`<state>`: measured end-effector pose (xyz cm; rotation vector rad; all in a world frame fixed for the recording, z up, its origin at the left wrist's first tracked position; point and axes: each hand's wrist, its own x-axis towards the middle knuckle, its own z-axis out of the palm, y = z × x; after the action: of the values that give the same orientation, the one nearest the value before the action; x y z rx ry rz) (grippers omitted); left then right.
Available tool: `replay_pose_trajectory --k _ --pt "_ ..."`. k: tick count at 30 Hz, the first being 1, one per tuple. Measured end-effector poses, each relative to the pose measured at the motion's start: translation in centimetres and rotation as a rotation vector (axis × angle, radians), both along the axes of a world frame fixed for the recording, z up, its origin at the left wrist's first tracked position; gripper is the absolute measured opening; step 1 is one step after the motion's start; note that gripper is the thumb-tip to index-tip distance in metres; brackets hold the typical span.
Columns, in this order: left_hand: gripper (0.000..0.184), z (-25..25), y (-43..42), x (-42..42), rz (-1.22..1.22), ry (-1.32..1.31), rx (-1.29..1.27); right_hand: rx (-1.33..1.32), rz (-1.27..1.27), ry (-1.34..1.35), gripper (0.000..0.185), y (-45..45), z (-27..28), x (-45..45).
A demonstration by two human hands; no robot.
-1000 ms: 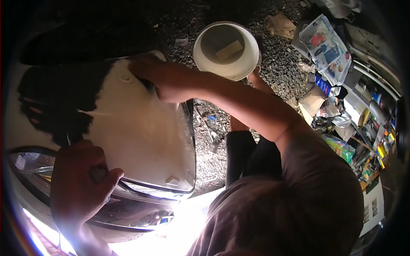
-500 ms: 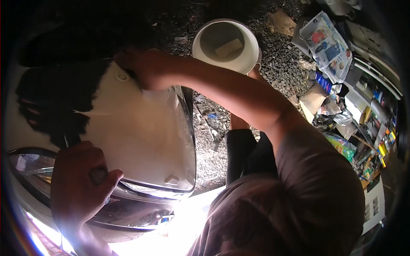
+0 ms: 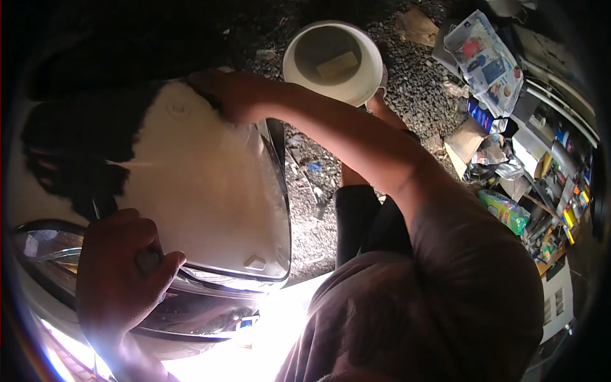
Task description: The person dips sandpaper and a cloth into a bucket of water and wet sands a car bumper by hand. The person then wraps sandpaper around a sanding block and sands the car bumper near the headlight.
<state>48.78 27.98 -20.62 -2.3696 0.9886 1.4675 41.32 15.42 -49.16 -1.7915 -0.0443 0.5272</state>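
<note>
One pale panel (image 3: 203, 191) between left hand (image 3: 121, 274) and right hand (image 3: 232, 99).
Left fingers curl near the headlight (image 3: 48, 251), their hold hidden; right fingers reach the shadowed edge, state unclear. A bucket (image 3: 371, 63) holding a block (image 3: 337, 65) is nearby.

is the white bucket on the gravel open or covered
The bucket is open: no lid covers its mouth, and a pale block shows inside.

Hands (image 3: 234, 99): right one shifted back toward bucket (image 3: 371, 69) | panel's (image 3: 203, 184) round mark (image 3: 178, 109) looks fainter
</note>
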Motion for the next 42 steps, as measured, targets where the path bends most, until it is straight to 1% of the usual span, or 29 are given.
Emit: replay_pose_trajectory --k 1,2,4,5,7,8,9,11,15,17,18,19,21,23,24,25,27,28,29,31,32,33,35,36,37,39,40,41,42 --pt "0.030 0.1 -0.1 0.1 0.023 -0.021 -0.008 -0.008 -0.009 -0.017 0.084 -0.2 -0.2 0.0" --pt "0.030 0.2 -0.2 0.4 0.046 -0.037 -0.014 0.047 -0.043 -0.068 0.083 0.3 -0.8 -0.7" --pt "0.029 0.4 -0.4 0.3 0.046 -0.049 0.018 0.088 -0.002 0.063 0.082 0.2 1.2 -3.0" --pt "0.029 0.2 -0.3 0.2 0.058 -0.057 0.056 0.091 0.004 0.075 0.082 0.7 0.9 -3.9" --pt "0.028 -0.1 0.0 0.2 0.045 -0.010 0.041 -0.044 -0.131 -0.169 0.080 1.6 1.1 -5.2" --pt "0.027 0.0 -0.1 0.3 0.018 0.022 0.011 0.055 -0.052 0.001 0.081 0.7 0.1 -3.5" --pt "0.027 0.2 -0.2 0.3 0.013 0.007 0.002 0.047 -0.056 -0.014 0.081 0.2 -0.6 -2.1" --pt "0.026 0.1 -0.1 0.4 0.079 -0.042 0.036 0.100 -0.020 0.193 0.084 -0.5 -1.7 0.3" --pt "0.025 -0.1 1.0 0.8 0.035 0.000 -0.041 0.164 -0.083 0.164 0.081 0.9 -4.9 -4.1" --pt "0.023 0.1 0.5 1.2 0.061 -0.018 -0.017 0.642 -0.391 0.278 0.069 -1.4 -5.3 -6.2" --pt "0.023 0.1 0.5 1.4 0.067 -0.026 -0.015 0.645 -0.382 0.272 0.069 -2.3 -5.1 -7.4" --pt "0.022 0.1 0.5 1.6 0.110 -0.027 0.036 0.967 -0.538 0.418 0.063 -3.1 -4.4 -8.7" --pt "0.023 -0.3 0.7 1.5 0.169 -0.060 0.072 1.284 -0.657 0.545 0.057 -4.8 -2.6 -9.2" --pt "0.041 -0.8 1.6 0.7 0.225 -0.209 -0.209 1.375 -0.600 0.505 0.051 -5.4 1.3 -8.9" --pt "0.060 -0.8 2.3 1.0 0.130 -0.198 -0.233 1.413 -0.631 0.549 0.059 -5.6 3.6 -8.5" --pt "0.060 -0.9 2.3 0.8 0.128 -0.231 -0.231 1.424 -0.604 0.525 0.059 -5.7 5.1 -8.3" --pt "0.069 -1.2 1.5 -0.1 0.421 -0.158 -0.292 1.293 -0.390 0.394 0.050 -5.5 7.4 -7.8" --pt "0.054 -0.5 0.6 -0.8 0.400 -0.228 -0.326 1.234 -0.370 0.380 0.051 -5.2 8.9 -7.3" --pt "0.054 0.1 -0.2 -0.6 0.392 -0.256 -0.328 1.214 -0.373 0.337 0.051 -4.6 10.5 -6.9" --pt "0.036 1.0 -1.4 0.4 0.721 0.031 -0.001 1.244 -0.319 0.257 0.059 -4.3 12.4 -6.2" --pt "0.026 0.7 -0.9 0.4 0.721 -0.013 -0.145 1.212 -0.325 0.257 0.056 -4.2 13.0 -6.0" --pt "0.026 0.8 -0.6 0.6 0.715 -0.028 -0.149 1.216 -0.320 0.240 0.056 -4.2 13.4 -5.6" --pt "0.022 0.9 -0.2 1.0 0.752 0.075 -0.197 1.048 -0.403 0.272 0.049 -4.2 14.0 -5.3" --pt "0.022 1.0 -0.1 1.1 0.746 0.073 -0.200 0.837 -0.439 0.212 0.040 -4.1 13.8 -5.2" --pt "0.021 1.1 -0.1 1.2 0.727 0.063 -0.173 0.835 -0.442 0.206 0.040 -4.2 13.4 -5.2" --pt "0.021 1.2 0.1 1.3 0.706 0.055 -0.147 0.655 -0.460 0.125 0.030 -4.6 12.6 -5.2" --pt "0.021 1.2 0.3 1.4 0.607 0.017 -0.151 0.660 -0.444 0.163 0.020 -5.2 12.8 -5.2" --pt "0.021 1.2 0.5 1.4 0.509 -0.019 -0.154 0.660 -0.446 0.164 0.020 -5.6 12.4 -5.1" --pt "0.021 1.2 0.7 1.7 0.509 -0.018 -0.152 0.718 -0.549 0.090 0.019 -6.0 12.0 -4.9"
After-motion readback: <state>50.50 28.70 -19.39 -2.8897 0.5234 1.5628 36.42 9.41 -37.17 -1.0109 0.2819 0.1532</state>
